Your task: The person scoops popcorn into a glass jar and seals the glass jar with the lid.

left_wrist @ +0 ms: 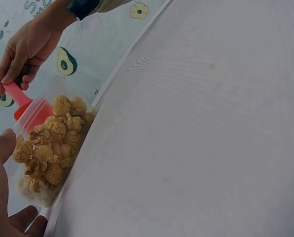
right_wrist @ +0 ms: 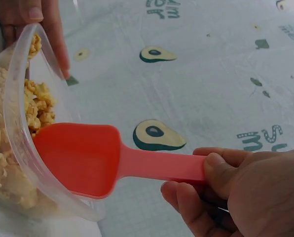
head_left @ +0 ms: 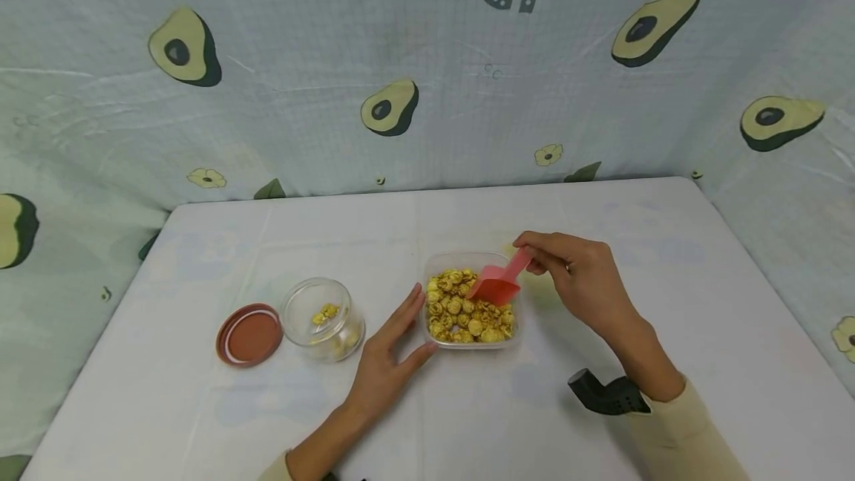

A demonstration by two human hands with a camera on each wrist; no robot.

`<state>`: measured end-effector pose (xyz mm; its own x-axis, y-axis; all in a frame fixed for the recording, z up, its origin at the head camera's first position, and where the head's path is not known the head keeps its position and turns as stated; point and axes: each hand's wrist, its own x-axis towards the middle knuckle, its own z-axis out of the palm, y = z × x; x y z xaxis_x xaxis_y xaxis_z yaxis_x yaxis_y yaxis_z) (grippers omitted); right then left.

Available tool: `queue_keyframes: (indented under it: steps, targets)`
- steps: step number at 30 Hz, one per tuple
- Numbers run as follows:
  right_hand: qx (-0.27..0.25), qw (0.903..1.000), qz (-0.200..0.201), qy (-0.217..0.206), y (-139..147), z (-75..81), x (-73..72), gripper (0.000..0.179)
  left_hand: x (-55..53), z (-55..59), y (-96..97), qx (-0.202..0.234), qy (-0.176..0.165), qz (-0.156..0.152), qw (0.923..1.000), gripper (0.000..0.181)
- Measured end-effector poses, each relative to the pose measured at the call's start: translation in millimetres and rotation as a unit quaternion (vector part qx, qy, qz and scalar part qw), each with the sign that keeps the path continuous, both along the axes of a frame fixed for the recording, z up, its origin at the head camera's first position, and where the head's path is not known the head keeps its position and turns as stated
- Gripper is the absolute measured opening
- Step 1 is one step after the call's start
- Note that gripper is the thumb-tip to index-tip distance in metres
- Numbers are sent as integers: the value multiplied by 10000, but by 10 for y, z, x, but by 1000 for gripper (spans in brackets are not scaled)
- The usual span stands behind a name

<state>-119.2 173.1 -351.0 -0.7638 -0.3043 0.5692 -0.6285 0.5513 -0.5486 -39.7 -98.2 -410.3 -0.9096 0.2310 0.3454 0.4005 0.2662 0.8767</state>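
While two hands work over one white table [head_left: 668, 280], the count of things on it runs to one clear plastic tub [head_left: 454, 261] of caramel-coloured popcorn [head_left: 461, 312], one pink scoop [head_left: 497, 289], one clear round jar [head_left: 303, 312] with a few more popcorn pieces inside, and one reddish-brown lid [head_left: 250, 335]. The tub sits near the table's middle, well apart from the far edge, where a patterned cloth [head_left: 300, 58] hangs behind. White surface spreads widely from the tub to the table's right edge; on the left, the jar and lid, just beside each other, take up part of the room. The left hand [head_left: 390, 358] is unclenched, its straight fingers against the tub's left side and its thumb by the near left corner. The right hand [head_left: 577, 273] pinches the scoop's handle above and beyond the tub's right side, so the tub lies between the hands, with the scoop's blade slanting down inside its rim to the popcorn.
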Motion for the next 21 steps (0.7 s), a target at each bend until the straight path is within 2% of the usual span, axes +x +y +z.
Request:
queue_keyframes:
  steps: [9,21]
  targets:
    - [-10,9993,113,-367,25,-15,-18,28,8,13,11,-40,-54,73,10000,63]
    - [386,9941,-410,-922,73,4,6,15,-1,23,2,-25,-19,35,10000,63]
